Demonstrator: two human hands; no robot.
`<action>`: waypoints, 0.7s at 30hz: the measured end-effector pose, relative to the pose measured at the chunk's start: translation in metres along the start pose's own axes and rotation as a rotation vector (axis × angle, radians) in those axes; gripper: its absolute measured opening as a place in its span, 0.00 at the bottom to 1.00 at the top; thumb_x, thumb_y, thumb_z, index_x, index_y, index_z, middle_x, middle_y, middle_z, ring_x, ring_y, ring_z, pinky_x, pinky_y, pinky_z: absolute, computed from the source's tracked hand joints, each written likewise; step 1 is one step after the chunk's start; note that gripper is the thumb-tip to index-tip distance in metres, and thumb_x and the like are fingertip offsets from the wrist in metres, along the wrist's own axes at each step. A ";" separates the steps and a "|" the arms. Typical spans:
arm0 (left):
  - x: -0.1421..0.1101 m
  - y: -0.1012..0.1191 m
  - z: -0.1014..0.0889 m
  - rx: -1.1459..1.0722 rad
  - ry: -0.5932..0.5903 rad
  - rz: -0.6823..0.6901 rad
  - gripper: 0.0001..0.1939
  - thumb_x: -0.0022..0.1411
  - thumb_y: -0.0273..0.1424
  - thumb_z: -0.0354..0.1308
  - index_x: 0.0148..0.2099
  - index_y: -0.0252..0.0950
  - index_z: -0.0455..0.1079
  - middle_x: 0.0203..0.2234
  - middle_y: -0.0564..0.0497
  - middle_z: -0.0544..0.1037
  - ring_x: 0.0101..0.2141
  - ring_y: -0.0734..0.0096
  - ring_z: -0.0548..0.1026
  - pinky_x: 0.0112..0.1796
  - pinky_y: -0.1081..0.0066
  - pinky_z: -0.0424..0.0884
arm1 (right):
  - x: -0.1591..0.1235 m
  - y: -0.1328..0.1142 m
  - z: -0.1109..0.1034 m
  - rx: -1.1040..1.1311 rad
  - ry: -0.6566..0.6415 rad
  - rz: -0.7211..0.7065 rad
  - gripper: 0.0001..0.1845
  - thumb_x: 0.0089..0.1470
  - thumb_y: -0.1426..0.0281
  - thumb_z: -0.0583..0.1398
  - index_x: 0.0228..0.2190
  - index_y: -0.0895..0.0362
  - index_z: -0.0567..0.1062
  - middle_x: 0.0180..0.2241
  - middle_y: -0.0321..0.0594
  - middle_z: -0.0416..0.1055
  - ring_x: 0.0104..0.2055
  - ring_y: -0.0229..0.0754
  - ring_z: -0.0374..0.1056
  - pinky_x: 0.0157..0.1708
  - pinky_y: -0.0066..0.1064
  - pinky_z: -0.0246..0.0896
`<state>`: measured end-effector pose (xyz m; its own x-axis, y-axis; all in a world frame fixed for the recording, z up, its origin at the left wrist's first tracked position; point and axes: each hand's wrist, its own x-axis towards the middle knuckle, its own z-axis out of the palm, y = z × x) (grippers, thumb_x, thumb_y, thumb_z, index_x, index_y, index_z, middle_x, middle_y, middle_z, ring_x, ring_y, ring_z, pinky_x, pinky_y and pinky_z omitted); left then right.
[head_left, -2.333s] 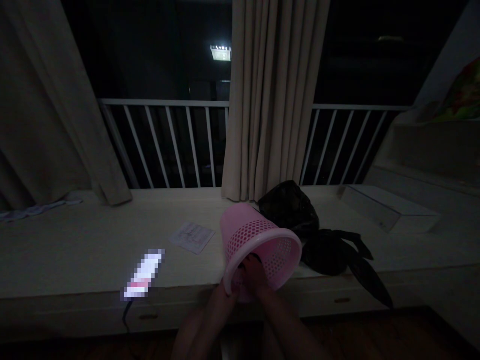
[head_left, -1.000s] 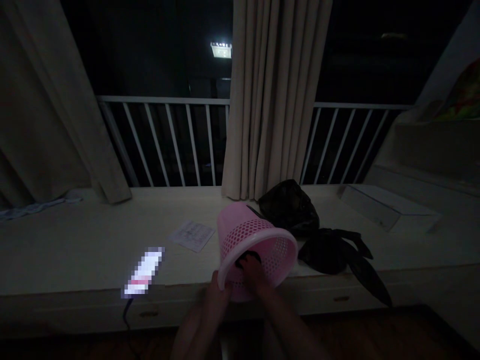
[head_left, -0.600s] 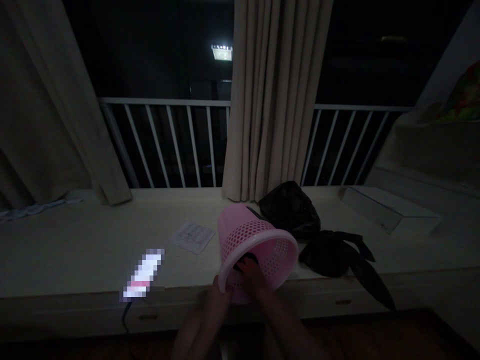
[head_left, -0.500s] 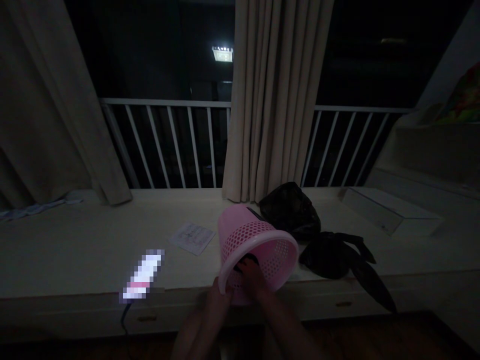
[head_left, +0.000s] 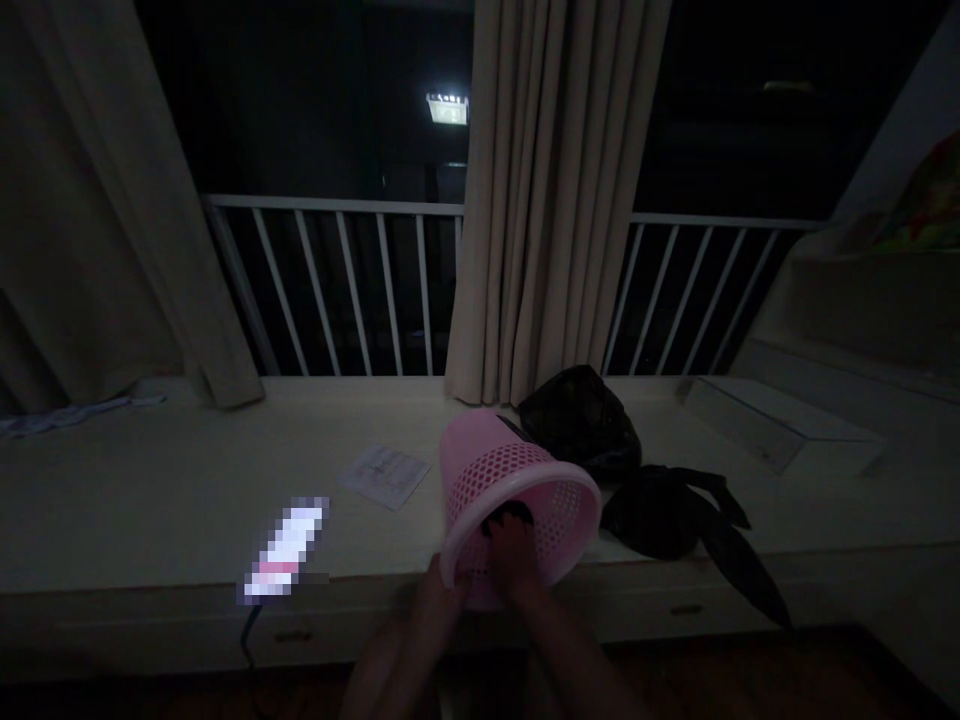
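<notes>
A pink plastic wastebasket (head_left: pixel 480 440), with holes pierced round its upper part, lies tilted with its mouth toward me. My left hand (head_left: pixel 448 585) grips the lower left of its rim. Reaching inside is my right hand (head_left: pixel 512 550), its fingers bunched against a dark, soft-looking bundle (head_left: pixel 517 516). The gloom hides what that bundle is and how the fingertips sit on it. A full black plastic bag (head_left: pixel 581 420) rests behind the basket. To its right lies a black bag (head_left: pixel 656 515) with long loose ends hanging over the ledge.
On the pale ledge (head_left: pixel 187 480) lie a printed paper (head_left: pixel 386 476) and a blurred, glowing screen (head_left: pixel 287 548) with a cable. A white box (head_left: pixel 780 425) stands at the right. Curtains (head_left: pixel 536 200) and a railing (head_left: pixel 337 208) line the back.
My right hand has shifted slightly up and to the right inside the basket, along with the dark bundle. The basket has moved a little to the right; my left hand keeps its grip.
</notes>
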<state>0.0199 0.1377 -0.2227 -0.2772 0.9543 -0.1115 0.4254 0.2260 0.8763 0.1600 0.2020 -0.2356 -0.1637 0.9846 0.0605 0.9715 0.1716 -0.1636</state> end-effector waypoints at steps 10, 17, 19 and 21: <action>-0.009 0.004 -0.003 -0.252 -0.111 0.073 0.24 0.44 0.41 0.62 0.43 0.35 0.68 0.31 0.48 0.80 0.33 0.60 0.78 0.36 0.66 0.73 | -0.004 -0.002 -0.011 0.033 -0.032 0.031 0.21 0.64 0.71 0.52 0.53 0.56 0.76 0.54 0.52 0.70 0.57 0.53 0.63 0.57 0.44 0.52; -0.006 -0.005 0.002 -0.227 -0.086 0.108 0.23 0.47 0.42 0.61 0.44 0.35 0.69 0.32 0.48 0.80 0.34 0.61 0.78 0.36 0.68 0.73 | -0.002 0.003 -0.006 0.057 -0.032 -0.026 0.22 0.62 0.72 0.52 0.53 0.54 0.77 0.56 0.51 0.69 0.56 0.55 0.64 0.55 0.46 0.56; -0.005 -0.006 0.003 -0.199 -0.083 0.104 0.21 0.48 0.41 0.61 0.43 0.36 0.68 0.32 0.49 0.80 0.34 0.60 0.78 0.36 0.67 0.73 | -0.001 0.003 -0.006 0.067 -0.045 -0.043 0.22 0.61 0.73 0.52 0.53 0.55 0.77 0.56 0.52 0.69 0.55 0.55 0.65 0.55 0.46 0.57; -0.006 -0.006 0.003 -0.170 -0.091 0.098 0.19 0.49 0.40 0.61 0.42 0.37 0.68 0.31 0.49 0.80 0.34 0.60 0.78 0.36 0.67 0.73 | -0.001 0.002 -0.005 0.091 -0.052 -0.079 0.23 0.61 0.74 0.51 0.53 0.55 0.77 0.57 0.52 0.69 0.56 0.54 0.65 0.56 0.46 0.57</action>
<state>0.0216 0.1316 -0.2293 -0.1590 0.9856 -0.0567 0.2929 0.1019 0.9507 0.1630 0.2012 -0.2311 -0.2502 0.9679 0.0256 0.9359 0.2485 -0.2496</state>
